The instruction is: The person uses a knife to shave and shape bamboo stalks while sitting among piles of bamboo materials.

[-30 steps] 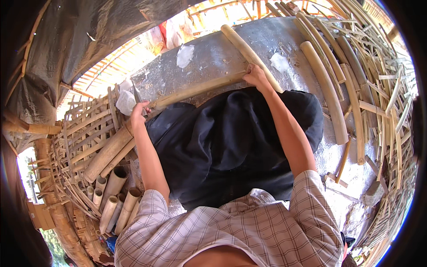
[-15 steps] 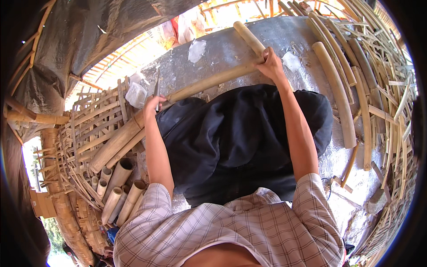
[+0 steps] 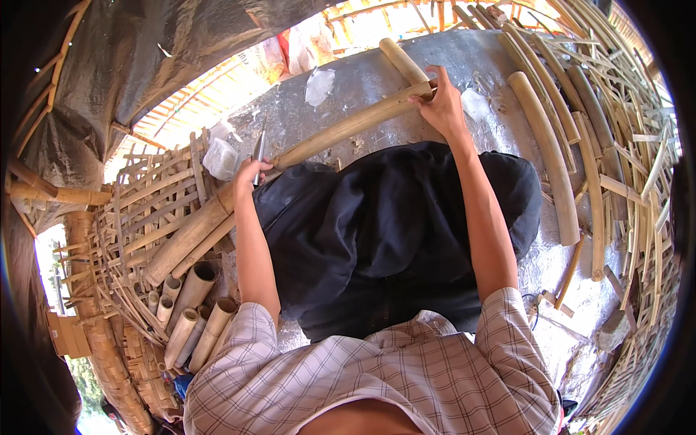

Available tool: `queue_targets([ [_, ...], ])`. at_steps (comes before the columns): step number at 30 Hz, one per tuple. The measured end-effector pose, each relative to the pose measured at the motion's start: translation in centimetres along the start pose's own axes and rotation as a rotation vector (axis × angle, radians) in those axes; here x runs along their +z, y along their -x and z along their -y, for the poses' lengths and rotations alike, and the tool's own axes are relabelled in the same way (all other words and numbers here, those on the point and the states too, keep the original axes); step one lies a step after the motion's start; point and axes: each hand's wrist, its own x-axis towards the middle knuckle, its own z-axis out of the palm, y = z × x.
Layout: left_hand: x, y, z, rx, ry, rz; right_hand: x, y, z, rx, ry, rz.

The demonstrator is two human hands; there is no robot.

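A long bamboo pole (image 3: 348,130) slants across in front of my dark-trousered legs, its far end resting by a shorter bamboo piece (image 3: 403,61). My right hand (image 3: 444,109) is at the pole's right end, index finger raised and thumb apart from it, close around the end rather than wrapped on it. My left hand (image 3: 250,174) is closed around a knife (image 3: 259,147), whose narrow metal blade points up and away. That hand lies beside the pole's left end, where a thicker bamboo length (image 3: 192,235) continues toward the lower left. The knife's handle is mostly hidden by my fingers.
Several cut bamboo tubes (image 3: 199,279) stand at the lower left, beside a woven bamboo lattice (image 3: 156,188). Long bamboo lengths (image 3: 544,145) and piles of split strips (image 3: 652,210) line the right. A whitish block (image 3: 221,158) sits near the knife.
My right hand has loosened from the pole's end; its fingers have spread and the end now shows. The pole's right end has shifted slightly up. The left hand keeps the knife, tilted slightly rightward.
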Motion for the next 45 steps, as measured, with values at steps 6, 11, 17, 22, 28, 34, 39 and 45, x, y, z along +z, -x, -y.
queue_targets([
  [6,0.0,-0.1,-0.1,0.017,0.004,0.020,-0.1,-0.1,0.1,0.001,-0.017,-0.023],
  [11,-0.4,0.0,0.2,0.043,0.051,0.021,-0.4,-0.4,1.5,-0.030,-0.085,-0.067],
  [17,1.3,1.4,-1.7,0.169,0.121,0.056,-3.4,-1.8,5.0,-0.232,-0.126,-0.251],
  [22,5.1,0.4,-2.4,0.405,0.392,0.002,-6.6,-2.3,10.6,-0.304,-0.017,-0.469],
  [28,13.3,0.5,-2.8,0.224,0.823,0.039,-9.6,-4.5,18.4,-0.557,-0.085,-0.340],
  [34,14.0,-0.2,-2.3,0.310,0.697,0.082,-6.7,-6.1,23.0,-0.690,-0.100,-0.126],
  [39,13.2,3.0,-3.9,0.227,0.609,0.164,-5.5,-6.8,25.0,-0.717,-0.138,-0.061],
  [45,11.4,6.0,-4.7,0.377,0.580,0.070,-2.8,-5.5,28.1,-0.805,-0.105,0.106],
])
